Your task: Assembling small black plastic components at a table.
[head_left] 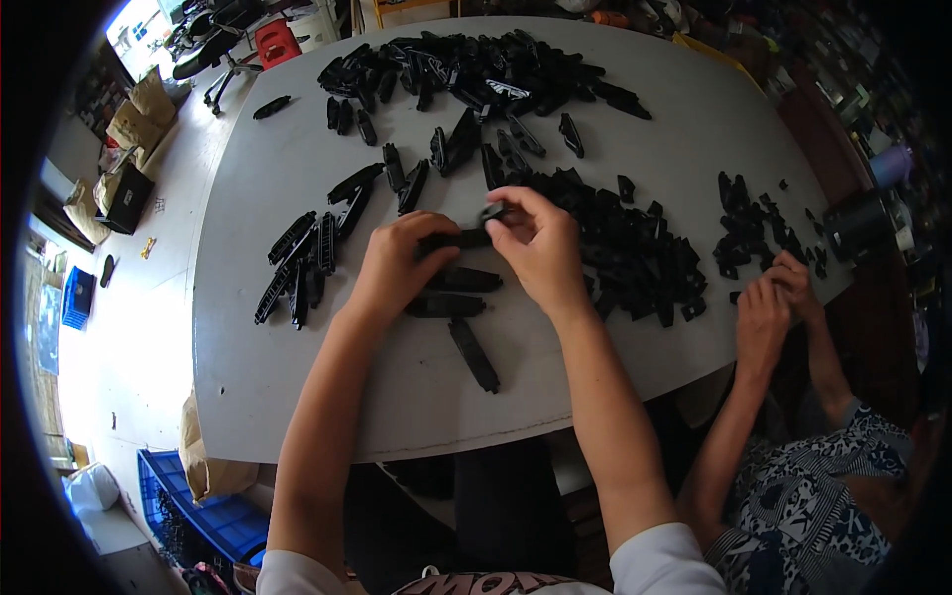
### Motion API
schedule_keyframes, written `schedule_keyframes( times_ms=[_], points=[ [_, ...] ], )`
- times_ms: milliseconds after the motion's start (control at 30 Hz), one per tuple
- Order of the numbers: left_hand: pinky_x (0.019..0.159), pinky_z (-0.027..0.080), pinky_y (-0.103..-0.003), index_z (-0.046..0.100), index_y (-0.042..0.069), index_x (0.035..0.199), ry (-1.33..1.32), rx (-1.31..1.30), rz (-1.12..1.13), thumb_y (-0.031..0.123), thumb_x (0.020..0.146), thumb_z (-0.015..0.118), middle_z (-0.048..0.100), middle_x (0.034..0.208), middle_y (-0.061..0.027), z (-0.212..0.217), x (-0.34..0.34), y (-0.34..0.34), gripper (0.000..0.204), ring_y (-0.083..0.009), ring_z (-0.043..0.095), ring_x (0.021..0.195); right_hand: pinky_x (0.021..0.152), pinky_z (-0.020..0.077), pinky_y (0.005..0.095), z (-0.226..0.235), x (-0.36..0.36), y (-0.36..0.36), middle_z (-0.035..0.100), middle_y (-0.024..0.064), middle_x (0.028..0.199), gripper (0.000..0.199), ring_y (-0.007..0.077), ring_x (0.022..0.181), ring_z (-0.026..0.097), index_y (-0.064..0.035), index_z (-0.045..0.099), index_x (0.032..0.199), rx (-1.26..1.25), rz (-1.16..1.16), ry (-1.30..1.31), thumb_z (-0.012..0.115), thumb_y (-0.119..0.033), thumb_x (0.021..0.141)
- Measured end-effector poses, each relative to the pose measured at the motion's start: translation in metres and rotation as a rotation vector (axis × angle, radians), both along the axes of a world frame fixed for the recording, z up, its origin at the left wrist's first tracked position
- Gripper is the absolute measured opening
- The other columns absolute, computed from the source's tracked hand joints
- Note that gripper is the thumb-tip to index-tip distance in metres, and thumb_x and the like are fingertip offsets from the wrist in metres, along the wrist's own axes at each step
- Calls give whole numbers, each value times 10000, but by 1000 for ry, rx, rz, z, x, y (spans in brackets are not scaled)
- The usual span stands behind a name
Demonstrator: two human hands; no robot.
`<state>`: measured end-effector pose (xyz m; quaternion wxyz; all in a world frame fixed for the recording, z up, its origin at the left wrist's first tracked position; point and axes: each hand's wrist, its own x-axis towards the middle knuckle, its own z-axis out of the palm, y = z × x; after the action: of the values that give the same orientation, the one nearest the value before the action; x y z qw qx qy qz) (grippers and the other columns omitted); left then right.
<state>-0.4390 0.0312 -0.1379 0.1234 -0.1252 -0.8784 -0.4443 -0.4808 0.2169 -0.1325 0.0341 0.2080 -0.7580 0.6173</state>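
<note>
My left hand (405,260) is closed round one end of a long black plastic part (464,239), held level just above the table. At its other end, my right hand (540,243) pinches a small black plastic piece (493,212) between thumb and fingers. The two pieces seem to touch, but my fingers hide the join. Below my hands lie a few long black parts, one of them (473,354) slanting toward the table's near edge. Right beside my right hand spreads a heap of small black pieces (650,260).
A big pile of long black parts (451,69) covers the far side of the grey table (268,397). More long parts (297,268) lie at left. To the right, another person's hands (769,302) work near small black pieces (749,218). A blue crate (213,521) stands below, left.
</note>
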Motion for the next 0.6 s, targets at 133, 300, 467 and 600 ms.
schedule_keyframes(
  times_ms=[133, 300, 467, 600],
  points=[
    [788, 507, -330, 688, 8, 950, 130, -32, 21, -3, 733, 735, 651, 975, -113, -2, 3, -4, 222, -278, 649, 864, 769, 509, 349, -7, 2, 1, 649, 123, 907, 265, 295, 887, 623, -10, 648, 972, 165, 42, 199, 732, 12, 722],
    [763, 512, -315, 697, 3, 960, 8, 26, 33, -21, 722, 738, 661, 937, -105, -2, 4, -9, 243, -251, 657, 828, 808, 496, 351, -2, 6, 14, 659, 100, 911, 245, 282, 905, 616, -15, 685, 937, 400, 13, 243, 753, 3, 702],
    [747, 515, -311, 698, -2, 971, 5, 51, -3, -40, 716, 733, 669, 949, -103, -3, 1, -10, 260, -240, 663, 826, 823, 490, 356, 0, 3, 20, 661, 97, 918, 264, 283, 932, 606, -27, 705, 943, 414, 52, 157, 768, -9, 688],
    [747, 516, -311, 698, -6, 966, -10, 52, -28, -41, 720, 728, 672, 965, -104, -5, 0, -12, 250, -240, 666, 832, 828, 490, 359, -10, -2, 11, 658, 94, 923, 236, 286, 957, 600, -21, 714, 913, 434, 71, 470, 780, -31, 687]
  ],
)
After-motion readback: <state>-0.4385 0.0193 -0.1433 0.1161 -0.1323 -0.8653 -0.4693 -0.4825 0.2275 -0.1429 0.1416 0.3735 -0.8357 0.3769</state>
